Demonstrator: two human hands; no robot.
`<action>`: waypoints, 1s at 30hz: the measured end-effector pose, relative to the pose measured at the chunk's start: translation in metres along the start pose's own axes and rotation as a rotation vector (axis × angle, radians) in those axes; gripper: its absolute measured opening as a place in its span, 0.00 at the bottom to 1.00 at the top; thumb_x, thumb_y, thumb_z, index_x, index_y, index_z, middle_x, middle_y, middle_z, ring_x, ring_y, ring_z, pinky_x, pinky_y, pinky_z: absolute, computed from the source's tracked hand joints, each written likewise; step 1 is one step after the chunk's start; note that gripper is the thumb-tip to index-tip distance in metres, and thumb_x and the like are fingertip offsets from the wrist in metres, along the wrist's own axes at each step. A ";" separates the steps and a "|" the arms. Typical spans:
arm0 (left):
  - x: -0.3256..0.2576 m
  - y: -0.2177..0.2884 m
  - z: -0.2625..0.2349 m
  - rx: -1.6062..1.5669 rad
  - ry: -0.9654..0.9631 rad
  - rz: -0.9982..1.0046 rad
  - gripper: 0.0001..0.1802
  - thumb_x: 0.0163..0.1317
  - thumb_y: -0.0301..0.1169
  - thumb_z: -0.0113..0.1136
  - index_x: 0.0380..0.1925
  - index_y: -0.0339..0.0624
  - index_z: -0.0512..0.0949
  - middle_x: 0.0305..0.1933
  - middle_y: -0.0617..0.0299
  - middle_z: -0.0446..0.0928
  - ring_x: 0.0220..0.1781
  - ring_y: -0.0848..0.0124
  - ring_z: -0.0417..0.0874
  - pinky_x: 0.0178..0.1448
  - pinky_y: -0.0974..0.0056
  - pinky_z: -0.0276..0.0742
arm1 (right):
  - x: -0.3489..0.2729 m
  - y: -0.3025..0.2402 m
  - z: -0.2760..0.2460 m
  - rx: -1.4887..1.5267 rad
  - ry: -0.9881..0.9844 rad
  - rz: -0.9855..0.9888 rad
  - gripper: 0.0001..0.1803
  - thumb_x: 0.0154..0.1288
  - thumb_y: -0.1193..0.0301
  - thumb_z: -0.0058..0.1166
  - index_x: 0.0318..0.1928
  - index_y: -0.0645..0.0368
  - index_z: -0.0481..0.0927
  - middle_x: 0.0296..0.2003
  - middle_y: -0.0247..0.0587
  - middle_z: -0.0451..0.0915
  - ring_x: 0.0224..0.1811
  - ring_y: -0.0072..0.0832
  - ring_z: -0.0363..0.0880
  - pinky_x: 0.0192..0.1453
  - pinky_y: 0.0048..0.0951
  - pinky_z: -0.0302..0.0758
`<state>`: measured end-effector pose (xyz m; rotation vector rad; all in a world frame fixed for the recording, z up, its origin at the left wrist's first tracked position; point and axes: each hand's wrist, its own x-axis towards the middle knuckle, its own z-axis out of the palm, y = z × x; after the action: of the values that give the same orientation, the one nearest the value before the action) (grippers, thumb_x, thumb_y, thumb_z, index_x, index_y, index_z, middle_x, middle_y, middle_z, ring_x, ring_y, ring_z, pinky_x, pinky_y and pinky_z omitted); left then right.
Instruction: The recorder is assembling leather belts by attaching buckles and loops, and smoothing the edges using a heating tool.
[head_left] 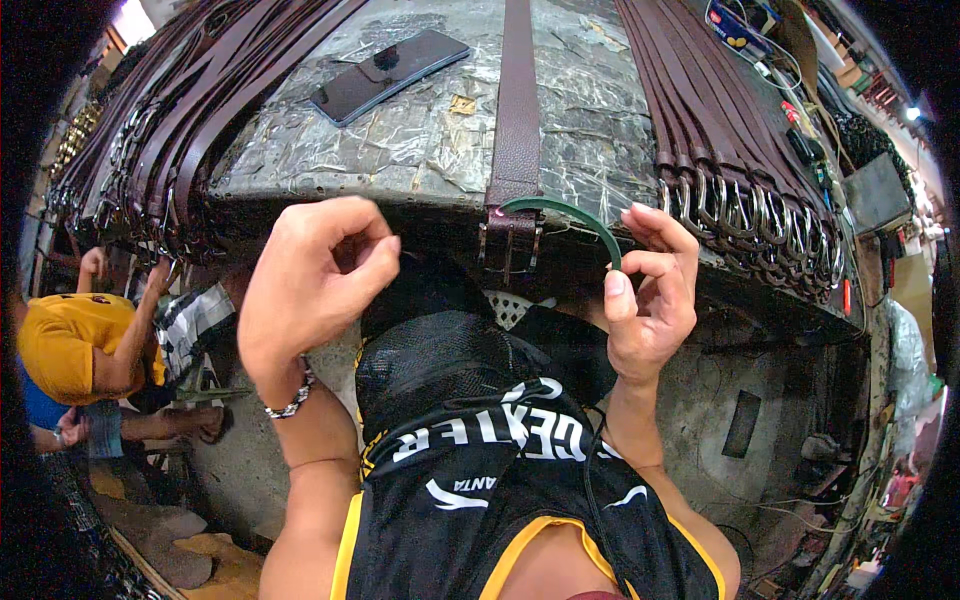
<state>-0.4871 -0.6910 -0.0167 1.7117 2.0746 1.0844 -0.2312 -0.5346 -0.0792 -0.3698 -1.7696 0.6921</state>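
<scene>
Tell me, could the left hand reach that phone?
Probably yes: only the bench top and edge show between the left hand and the phone; the brown belts lie to either side.

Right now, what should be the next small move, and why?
Perhaps bring the left hand to steady the brown belt: the right hand pinches one end of the green strip, its other end appears at the belt, and the left is apart from it.

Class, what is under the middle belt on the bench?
The scuffed bench shows on both sides of the belt and seems to run beneath it. Whatever lies directly under the belt is covered and cannot be seen.
</scene>
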 end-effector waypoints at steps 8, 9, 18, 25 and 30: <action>-0.009 -0.017 -0.025 0.321 -0.121 -0.407 0.11 0.51 0.30 0.63 0.24 0.30 0.81 0.25 0.43 0.80 0.29 0.51 0.86 0.38 0.56 0.79 | 0.000 -0.001 0.000 -0.040 -0.020 -0.012 0.06 0.55 0.79 0.61 0.35 0.65 0.79 0.57 0.55 0.76 0.59 0.43 0.78 0.67 0.43 0.75; -0.011 -0.021 -0.025 0.320 -0.121 -0.408 0.11 0.51 0.30 0.63 0.24 0.30 0.81 0.25 0.43 0.80 0.29 0.51 0.86 0.38 0.56 0.79 | 0.000 -0.001 0.001 -0.041 -0.021 -0.012 0.06 0.55 0.79 0.61 0.35 0.65 0.79 0.57 0.55 0.76 0.59 0.43 0.78 0.67 0.43 0.75; -0.023 -0.037 -0.040 0.270 0.061 -0.370 0.12 0.57 0.31 0.69 0.33 0.31 0.82 0.25 0.55 0.81 0.27 0.70 0.80 0.35 0.64 0.75 | 0.001 0.001 0.001 -0.042 -0.015 -0.025 0.06 0.55 0.78 0.60 0.35 0.64 0.80 0.57 0.55 0.76 0.59 0.43 0.78 0.66 0.42 0.75; -0.009 0.005 -0.015 -0.042 -0.066 -0.059 0.11 0.59 0.29 0.70 0.40 0.35 0.84 0.25 0.67 0.77 0.26 0.82 0.73 0.31 0.72 0.68 | 0.000 0.000 -0.001 -0.031 -0.014 -0.019 0.06 0.57 0.77 0.61 0.35 0.65 0.80 0.57 0.55 0.76 0.59 0.42 0.78 0.67 0.43 0.74; -0.002 0.015 0.007 -0.187 -0.071 0.087 0.16 0.59 0.26 0.70 0.48 0.38 0.84 0.25 0.69 0.76 0.25 0.84 0.72 0.29 0.73 0.67 | 0.000 0.000 0.000 -0.020 -0.009 -0.020 0.06 0.59 0.77 0.61 0.35 0.65 0.79 0.57 0.55 0.76 0.59 0.42 0.78 0.67 0.43 0.74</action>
<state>-0.4709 -0.6893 -0.0123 1.7347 1.8100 1.1838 -0.2313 -0.5349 -0.0794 -0.3627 -1.7876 0.6625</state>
